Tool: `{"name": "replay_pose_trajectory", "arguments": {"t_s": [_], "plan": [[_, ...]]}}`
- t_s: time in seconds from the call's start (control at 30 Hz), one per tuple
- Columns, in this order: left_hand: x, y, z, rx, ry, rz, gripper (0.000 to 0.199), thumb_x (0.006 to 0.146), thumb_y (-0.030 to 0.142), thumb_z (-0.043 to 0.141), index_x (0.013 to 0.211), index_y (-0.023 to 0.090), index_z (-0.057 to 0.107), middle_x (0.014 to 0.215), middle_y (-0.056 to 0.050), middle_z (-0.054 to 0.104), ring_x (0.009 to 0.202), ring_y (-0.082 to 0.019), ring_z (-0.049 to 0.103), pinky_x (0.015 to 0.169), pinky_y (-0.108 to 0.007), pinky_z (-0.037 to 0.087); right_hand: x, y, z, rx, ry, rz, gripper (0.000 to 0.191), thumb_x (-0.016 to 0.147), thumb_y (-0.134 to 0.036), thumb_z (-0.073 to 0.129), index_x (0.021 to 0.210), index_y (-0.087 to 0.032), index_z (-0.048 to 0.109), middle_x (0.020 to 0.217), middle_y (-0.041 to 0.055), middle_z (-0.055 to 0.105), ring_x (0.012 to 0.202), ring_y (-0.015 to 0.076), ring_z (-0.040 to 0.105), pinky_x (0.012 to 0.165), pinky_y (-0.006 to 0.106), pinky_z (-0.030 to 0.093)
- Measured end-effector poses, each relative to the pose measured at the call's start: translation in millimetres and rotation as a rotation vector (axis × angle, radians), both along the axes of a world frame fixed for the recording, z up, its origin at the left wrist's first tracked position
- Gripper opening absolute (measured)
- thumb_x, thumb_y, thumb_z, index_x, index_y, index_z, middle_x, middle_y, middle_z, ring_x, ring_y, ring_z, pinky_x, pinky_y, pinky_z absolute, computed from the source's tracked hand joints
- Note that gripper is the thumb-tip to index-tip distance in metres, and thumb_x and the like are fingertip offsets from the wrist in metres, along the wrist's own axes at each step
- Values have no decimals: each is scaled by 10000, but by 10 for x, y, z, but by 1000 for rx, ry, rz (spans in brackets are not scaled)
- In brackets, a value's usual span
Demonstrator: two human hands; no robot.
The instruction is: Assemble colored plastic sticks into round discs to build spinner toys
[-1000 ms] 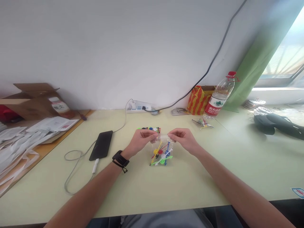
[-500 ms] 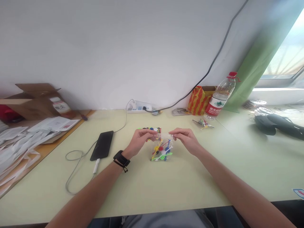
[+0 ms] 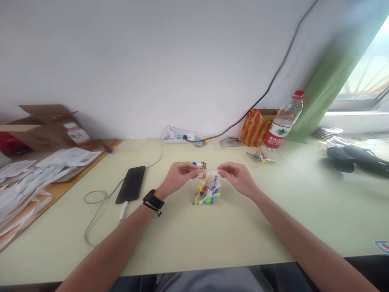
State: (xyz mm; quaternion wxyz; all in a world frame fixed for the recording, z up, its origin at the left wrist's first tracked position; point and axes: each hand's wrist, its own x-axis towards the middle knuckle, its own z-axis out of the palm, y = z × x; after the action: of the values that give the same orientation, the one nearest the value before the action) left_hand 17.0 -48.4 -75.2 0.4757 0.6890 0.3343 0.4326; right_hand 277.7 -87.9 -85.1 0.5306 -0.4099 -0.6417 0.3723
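Note:
Between my two hands is a small clear plastic bag with several coloured arrow-shaped pieces inside, in yellow, red, blue, white and green. My left hand, with a black band on its wrist, pinches the bag's top left corner. At the top right corner, my right hand grips the bag between thumb and finger. Behind the bag lie more small coloured pieces, partly hidden by my left hand and the bag.
A black phone with a charging cable lies to the left. Near the wall are a power strip, a striped bag and a large water bottle. Another small packet rests before the bottle. Papers and a cardboard box occupy the far left.
My left hand has shifted slightly left along the bag's top edge, and my right hand slightly too. The bag's top is now spread wider and flatter between them.

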Motion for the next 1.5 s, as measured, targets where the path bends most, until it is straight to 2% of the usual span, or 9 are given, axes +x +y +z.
{"name": "replay_pose_trajectory", "arguments": {"t_s": [0.37,0.53,0.67,0.83,1.07,1.23,1.3,1.4,1.5], "plan": [[-27,31,-72,-142,-89,12,200,793,342,834,911,182,850,837,-94,793,748,-181,691,642,-279,496,58,-9,17,-7,112,115,165,866,-371,765,917,-237,846,845,53,740,762,182,645,729,345,542],[-8,3,-17,-113,-47,5,330,761,371,880,1029,182,838,1047,-122,806,878,-216,731,764,-313,576,34,16,-28,-22,18,32,334,830,-445,803,1077,-220,808,934,73,758,853,213,681,791,367,568],[-10,6,17,-47,34,8,321,795,402,854,1005,160,835,1007,-123,811,864,-222,742,786,-321,596,7,32,-51,48,-113,-3,282,891,-479,727,954,-211,789,947,84,754,871,220,690,808,372,574],[-38,42,-33,-52,16,-9,306,796,386,857,1004,161,833,981,-118,812,843,-209,741,767,-313,597,11,9,-44,4,-36,14,280,887,-468,727,981,-215,802,826,55,739,753,197,672,732,358,570],[-66,37,-40,-48,31,15,284,785,411,857,936,171,853,888,-109,812,809,-213,738,695,-291,565,38,-27,-17,-4,39,76,223,848,-421,781,936,-224,838,912,84,772,820,217,680,742,362,554],[-25,-4,0,-19,20,-12,343,792,419,854,1020,165,828,1020,-121,807,905,-232,746,819,-327,586,21,-42,2,2,30,62,304,821,-443,816,1015,-210,800,876,68,751,807,210,677,777,371,570],[-2,-16,12,9,71,-24,350,824,432,823,1048,163,819,1038,-124,801,938,-241,739,850,-341,581,20,-52,16,21,5,66,339,831,-456,803,1065,-212,778,839,49,727,785,200,666,766,361,568],[34,-46,25,75,164,-50,296,870,444,771,943,159,809,943,-105,790,882,-222,715,815,-327,567,4,-83,44,27,-97,95,344,885,-466,741,1121,-216,751,836,45,715,778,198,658,726,339,552],[82,-105,29,112,181,-77,263,897,424,739,906,163,775,893,-79,762,831,-191,684,787,-305,555,-46,-128,69,26,-242,104,278,944,-466,655,993,-214,762,827,54,726,754,199,644,676,322,520]]}}
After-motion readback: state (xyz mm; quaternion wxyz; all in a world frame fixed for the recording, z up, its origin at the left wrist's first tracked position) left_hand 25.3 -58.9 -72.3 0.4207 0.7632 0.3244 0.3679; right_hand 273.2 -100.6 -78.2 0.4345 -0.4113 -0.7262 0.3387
